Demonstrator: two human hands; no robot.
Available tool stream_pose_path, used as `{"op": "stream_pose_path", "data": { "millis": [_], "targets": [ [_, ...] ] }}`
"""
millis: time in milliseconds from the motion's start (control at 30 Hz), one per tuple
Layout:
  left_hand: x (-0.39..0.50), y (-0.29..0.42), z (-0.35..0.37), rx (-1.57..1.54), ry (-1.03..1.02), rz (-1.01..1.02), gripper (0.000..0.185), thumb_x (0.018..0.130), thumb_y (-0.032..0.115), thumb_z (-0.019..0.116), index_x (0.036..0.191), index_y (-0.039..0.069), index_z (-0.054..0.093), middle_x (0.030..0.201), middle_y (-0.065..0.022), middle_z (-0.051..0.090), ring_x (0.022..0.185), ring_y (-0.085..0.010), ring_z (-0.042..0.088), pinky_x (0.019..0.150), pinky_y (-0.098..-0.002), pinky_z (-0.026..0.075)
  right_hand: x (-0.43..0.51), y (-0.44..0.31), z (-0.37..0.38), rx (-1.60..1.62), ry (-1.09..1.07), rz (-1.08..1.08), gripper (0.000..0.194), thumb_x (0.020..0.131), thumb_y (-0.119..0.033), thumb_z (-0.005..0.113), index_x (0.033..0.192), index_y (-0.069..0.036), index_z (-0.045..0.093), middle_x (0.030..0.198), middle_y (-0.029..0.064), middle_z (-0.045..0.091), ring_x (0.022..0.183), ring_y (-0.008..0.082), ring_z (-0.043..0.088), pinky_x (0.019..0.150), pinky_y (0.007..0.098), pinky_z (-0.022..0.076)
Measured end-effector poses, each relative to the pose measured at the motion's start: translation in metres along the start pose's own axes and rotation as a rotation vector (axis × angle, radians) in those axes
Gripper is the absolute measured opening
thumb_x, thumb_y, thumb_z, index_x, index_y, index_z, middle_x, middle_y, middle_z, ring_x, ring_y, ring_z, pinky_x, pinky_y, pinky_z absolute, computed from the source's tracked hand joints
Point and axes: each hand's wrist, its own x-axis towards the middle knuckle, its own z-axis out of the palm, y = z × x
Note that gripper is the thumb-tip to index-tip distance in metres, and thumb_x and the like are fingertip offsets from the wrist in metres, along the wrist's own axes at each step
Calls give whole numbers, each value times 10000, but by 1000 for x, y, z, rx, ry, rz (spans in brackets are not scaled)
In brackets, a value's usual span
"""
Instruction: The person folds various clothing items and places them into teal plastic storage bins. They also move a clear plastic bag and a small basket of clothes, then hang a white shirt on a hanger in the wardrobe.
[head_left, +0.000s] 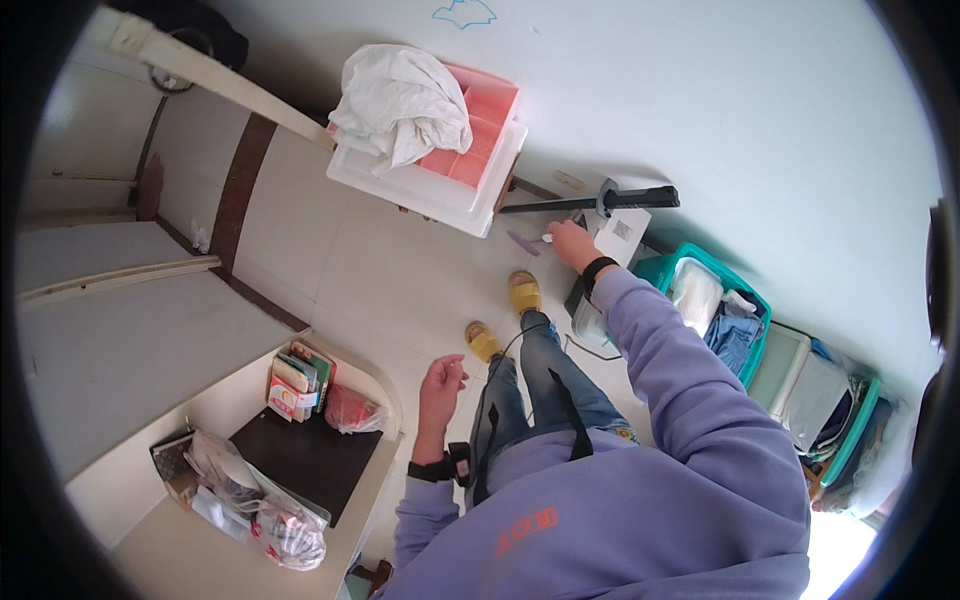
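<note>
My right hand (571, 244) is closed around the white handle of a small mauve tool (524, 242), perhaps a brush, over the floor. Close by, a long black sword-like object (637, 198) with a grey round guard leans by the wall, over a white box (624, 229) bearing a printed code. My left hand (442, 375) hangs in front of my body with loosely curled fingers and holds nothing. Ahead, a white cloth (405, 101) lies bunched on a pink compartment tray (487, 124), which rests on a white plastic lid (420, 191).
A teal bin (756, 337) of clothes stands on the right, with more storage boxes behind it. On the left is a cream desk unit (386, 375) with books (301, 382) and plastic bags (289, 532). A dark cable (592, 354) trails near my legs.
</note>
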Motion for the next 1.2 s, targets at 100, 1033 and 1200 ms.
{"op": "stream_pose_path", "data": {
  "millis": [100,1033,1200],
  "targets": [
    [6,-3,10,-32,27,-61,244,935,235,513,1101,64,563,803,-21,581,714,-75,530,654,-207,440,36,1,8,-58,-41,-55,180,850,-165,469,943,-101,610,919,181,589,863,364,605,707,451,495],
    [52,33,-4,334,-313,119,245,930,237,524,1081,46,557,829,-31,592,716,-82,533,642,-211,444,-143,13,6,409,181,209,301,835,-213,485,1075,-45,555,955,214,614,906,386,581,781,465,462],
    [49,28,-5,463,-548,273,244,919,231,543,1069,41,569,814,-22,604,700,-88,555,646,-230,463,-382,21,70,513,52,789,477,898,-453,409,795,-48,638,806,174,644,818,362,608,760,455,467]
  ]
}}
